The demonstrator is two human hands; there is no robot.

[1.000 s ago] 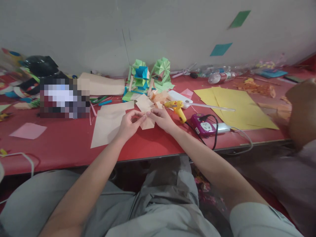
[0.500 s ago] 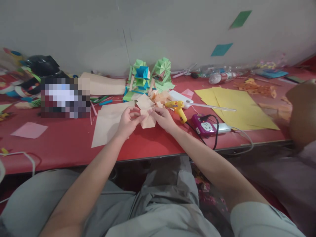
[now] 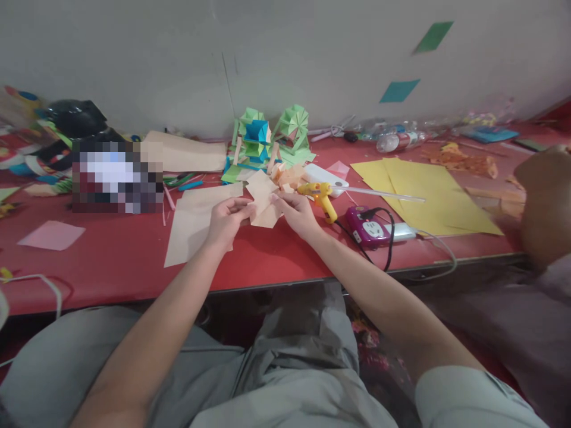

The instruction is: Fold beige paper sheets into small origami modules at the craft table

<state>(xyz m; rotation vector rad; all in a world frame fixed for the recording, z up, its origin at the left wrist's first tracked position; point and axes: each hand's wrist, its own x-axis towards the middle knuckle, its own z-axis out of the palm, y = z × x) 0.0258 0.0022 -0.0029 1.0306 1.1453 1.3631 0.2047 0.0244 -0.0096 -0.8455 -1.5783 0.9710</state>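
Observation:
Between my two hands is a cream paper piece (image 3: 263,205) with several flaps, held just above the red table. My left hand (image 3: 228,219) pinches its left edge between thumb and fingers. On the other side my right hand (image 3: 298,214) grips the right edge, fingers closed. A larger cream sheet (image 3: 190,223) lies flat by my left hand. Just right of my right hand lies a yellow glue gun (image 3: 323,199) with a long clear glue stick in its back. Peach paper pieces (image 3: 288,175) are heaped behind the held paper.
Green and blue folded paper models (image 3: 259,139) stand at the back. A purple power strip (image 3: 368,226) with cords and yellow sheets (image 3: 441,196) are to the right. A plastic bottle (image 3: 399,139) lies near the wall. Another person's arm (image 3: 546,202) reaches in at far right.
The paper has turned a little and its lower flap has tilted. My left hand has shifted slightly left and still holds the edge.

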